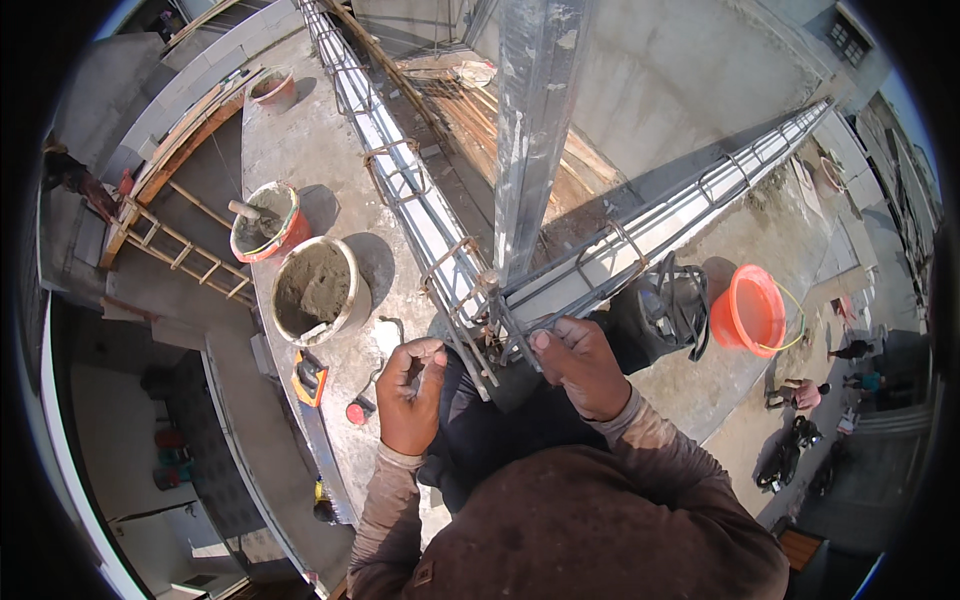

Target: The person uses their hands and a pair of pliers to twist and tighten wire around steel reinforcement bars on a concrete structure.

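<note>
My left hand [411, 400] is closed, thumb and forefinger brought together just left of the corner where two steel rebar cages meet. What it pinches, if anything, is too small to make out. Across the corner, my right hand [582, 372] is also closed, its thumb and forefinger pressed together beside the bar ends; whatever lies between them is hidden. The left rebar cage [408, 190] runs away up the picture over a pale block wall top. Off to the upper right stretches the other rebar cage [690, 200]. A grey metal post [535, 130] rises behind the corner.
Left of me stand a mortar-filled bucket [345, 318] and a red bucket [290, 243] with a tool in it. A handsaw [322, 450] lies near the slab's left edge, which drops away. On the right are a black bag [665, 308] and an orange bucket [735, 310].
</note>
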Tool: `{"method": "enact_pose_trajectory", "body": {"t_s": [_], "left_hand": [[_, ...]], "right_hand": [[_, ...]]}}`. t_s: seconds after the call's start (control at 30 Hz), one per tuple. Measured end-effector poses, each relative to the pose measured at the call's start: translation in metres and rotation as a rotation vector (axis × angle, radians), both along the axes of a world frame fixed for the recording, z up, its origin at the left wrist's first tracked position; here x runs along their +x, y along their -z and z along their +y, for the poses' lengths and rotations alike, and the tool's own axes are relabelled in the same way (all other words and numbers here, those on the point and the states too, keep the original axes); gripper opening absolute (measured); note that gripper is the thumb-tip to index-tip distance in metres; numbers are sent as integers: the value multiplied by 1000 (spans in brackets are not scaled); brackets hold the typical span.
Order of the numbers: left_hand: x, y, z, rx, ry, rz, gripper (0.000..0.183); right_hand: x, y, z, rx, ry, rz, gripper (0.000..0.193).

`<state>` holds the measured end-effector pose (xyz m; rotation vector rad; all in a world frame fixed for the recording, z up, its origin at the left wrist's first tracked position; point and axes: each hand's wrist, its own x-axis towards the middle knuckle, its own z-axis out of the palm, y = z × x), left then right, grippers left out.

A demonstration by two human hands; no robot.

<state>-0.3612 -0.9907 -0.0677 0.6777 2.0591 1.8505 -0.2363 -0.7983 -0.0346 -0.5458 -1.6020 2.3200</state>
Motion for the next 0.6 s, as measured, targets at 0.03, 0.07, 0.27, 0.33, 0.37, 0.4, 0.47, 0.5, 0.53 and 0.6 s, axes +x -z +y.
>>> {"method": "enact_pose_trajectory", "body": {"t_s": [0.03, 0.07, 0.27, 0.33, 0.37, 0.4, 0.47, 0.5, 0.53, 0.6], "left_hand": [[-5, -1, -1, 27, -46, -49, 17], [-7, -3, 0, 56, -32, -68, 19], [10, -19, 21, 272, 159, -305, 34], [10, -18, 24, 326, 223, -380, 46], [8, -15, 24, 326, 226, -379, 46], [7, -15, 25, 366, 252, -416, 46], [7, -14, 26, 407, 276, -453, 47], [8, -14, 27, 437, 283, -472, 46], [9, -13, 27, 467, 288, -490, 45], [6, -15, 27, 466, 300, -507, 43]], "right_hand": [[1, -5, -1, -5, -6, -7, 27], [1, -14, -2, 23, -9, -1, 27], [7, -21, 4, 204, -37, -53, 24], [8, -21, 6, 250, -31, -56, 23], [7, -19, 9, 255, -53, -62, 23], [7, -19, 11, 261, -77, -68, 23], [5, -19, 10, 279, -72, -47, 23], [5, -20, 10, 298, -68, -25, 22], [5, -22, 9, 298, -72, -25, 22], [5, -27, 8, 247, -64, -50, 21]]}}
